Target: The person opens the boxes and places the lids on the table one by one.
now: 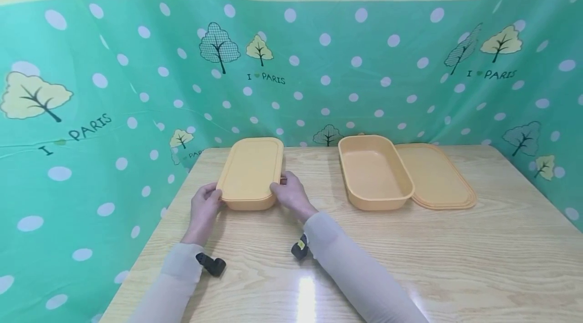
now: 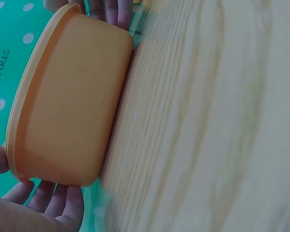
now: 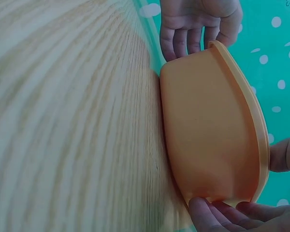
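A yellow-orange rectangular food container with a flat lid on top sits at the left of the table. My left hand holds its near left corner, thumb at the lid's edge and fingers along the side wall. At the right side, my right hand grips it the same way, its thumb on the lid's rim. From the left wrist view, the container's near wall faces the camera, with fingers on both ends. The right wrist view shows the container's base close against the tabletop.
A second, uncovered container stands on the wooden table to the right. Its left rim is apart from my right hand. Beside it lies a flat lid, partly overlapped by that container. A green dotted curtain hangs behind the table and at its sides.
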`<state>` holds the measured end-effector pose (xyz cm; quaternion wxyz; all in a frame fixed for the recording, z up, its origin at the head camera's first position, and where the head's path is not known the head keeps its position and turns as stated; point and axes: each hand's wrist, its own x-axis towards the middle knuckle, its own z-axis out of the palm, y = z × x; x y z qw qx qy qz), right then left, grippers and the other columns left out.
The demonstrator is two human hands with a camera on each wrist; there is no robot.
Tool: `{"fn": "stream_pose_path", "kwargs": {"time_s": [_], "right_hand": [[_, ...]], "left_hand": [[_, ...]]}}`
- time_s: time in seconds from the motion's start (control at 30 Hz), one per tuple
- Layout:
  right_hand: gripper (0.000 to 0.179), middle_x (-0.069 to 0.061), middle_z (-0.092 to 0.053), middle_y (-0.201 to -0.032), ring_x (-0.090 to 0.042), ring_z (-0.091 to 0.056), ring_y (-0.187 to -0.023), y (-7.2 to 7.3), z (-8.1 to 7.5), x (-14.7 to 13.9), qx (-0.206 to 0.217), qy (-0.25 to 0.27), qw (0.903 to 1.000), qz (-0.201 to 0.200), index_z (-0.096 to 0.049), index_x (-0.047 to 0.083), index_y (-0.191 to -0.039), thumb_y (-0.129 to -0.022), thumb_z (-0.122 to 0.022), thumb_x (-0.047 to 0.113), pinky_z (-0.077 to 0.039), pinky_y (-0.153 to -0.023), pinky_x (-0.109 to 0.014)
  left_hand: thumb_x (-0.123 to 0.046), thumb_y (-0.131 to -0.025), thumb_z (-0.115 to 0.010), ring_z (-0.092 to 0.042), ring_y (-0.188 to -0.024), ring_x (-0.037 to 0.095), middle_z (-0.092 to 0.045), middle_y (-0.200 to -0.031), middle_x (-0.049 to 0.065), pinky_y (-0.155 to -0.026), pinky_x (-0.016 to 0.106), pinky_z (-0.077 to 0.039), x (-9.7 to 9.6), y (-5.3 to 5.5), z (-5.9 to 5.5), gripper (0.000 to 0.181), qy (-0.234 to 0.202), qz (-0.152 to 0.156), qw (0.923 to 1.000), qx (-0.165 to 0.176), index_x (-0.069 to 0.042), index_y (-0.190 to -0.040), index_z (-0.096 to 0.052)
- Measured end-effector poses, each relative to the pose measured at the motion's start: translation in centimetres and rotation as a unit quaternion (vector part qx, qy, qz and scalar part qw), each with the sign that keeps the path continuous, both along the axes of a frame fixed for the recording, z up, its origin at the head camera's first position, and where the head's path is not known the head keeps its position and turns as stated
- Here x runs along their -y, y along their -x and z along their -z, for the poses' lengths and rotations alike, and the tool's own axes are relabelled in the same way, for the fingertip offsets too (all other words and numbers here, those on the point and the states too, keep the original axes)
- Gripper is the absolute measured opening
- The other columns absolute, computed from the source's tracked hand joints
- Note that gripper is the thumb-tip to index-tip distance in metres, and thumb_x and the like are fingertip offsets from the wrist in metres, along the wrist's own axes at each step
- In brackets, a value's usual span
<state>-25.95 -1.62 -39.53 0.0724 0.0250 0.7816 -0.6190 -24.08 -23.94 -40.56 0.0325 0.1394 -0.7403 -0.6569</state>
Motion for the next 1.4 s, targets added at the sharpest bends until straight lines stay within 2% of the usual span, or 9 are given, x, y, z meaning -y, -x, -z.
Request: {"fn": "stream_pose_path", "kwargs": {"time_s": [0.33,0.77,1.4], "right_hand": [[0.054,-0.009,-0.056,-0.118,-0.022,-0.057,-0.105,-0.1,0.0,-0.6,0.012,-0.017,0.9998,0.007,-0.042,0.005,-0.139,-0.088,-0.055,0.021,-0.050,-0.090,-0.033],[0.055,-0.011,-0.055,-0.121,-0.024,-0.055,-0.109,0.0,0.0,-1.4,0.000,-0.018,0.9998,0.002,-0.042,0.003,-0.138,-0.087,-0.054,0.022,-0.048,-0.092,-0.035],[0.054,-0.013,-0.056,-0.118,-0.023,-0.057,-0.105,-0.1,-0.1,-2.4,-0.009,-0.021,0.9997,0.011,-0.043,0.001,-0.137,-0.087,-0.053,0.020,-0.050,-0.087,-0.033]], "left_hand": [[-0.014,-0.098,-0.041,-0.046,-0.126,0.028,-0.042,-0.137,0.019,-0.103,0.033,-0.041,-0.6,-0.1,0.0,0.046,0.006,0.010,0.9999,0.003,0.000,-0.141,-0.033],[-0.015,-0.099,-0.039,-0.046,-0.125,0.028,-0.042,-0.136,0.019,-0.104,0.035,-0.040,-1.2,-0.1,0.1,0.044,0.002,0.021,0.9998,-0.002,-0.001,-0.140,-0.033],[-0.016,-0.098,-0.042,-0.048,-0.123,0.028,-0.042,-0.134,0.018,-0.102,0.035,-0.042,-2.3,0.2,0.2,0.045,0.002,0.022,0.9997,0.007,-0.002,-0.140,-0.034]]}}
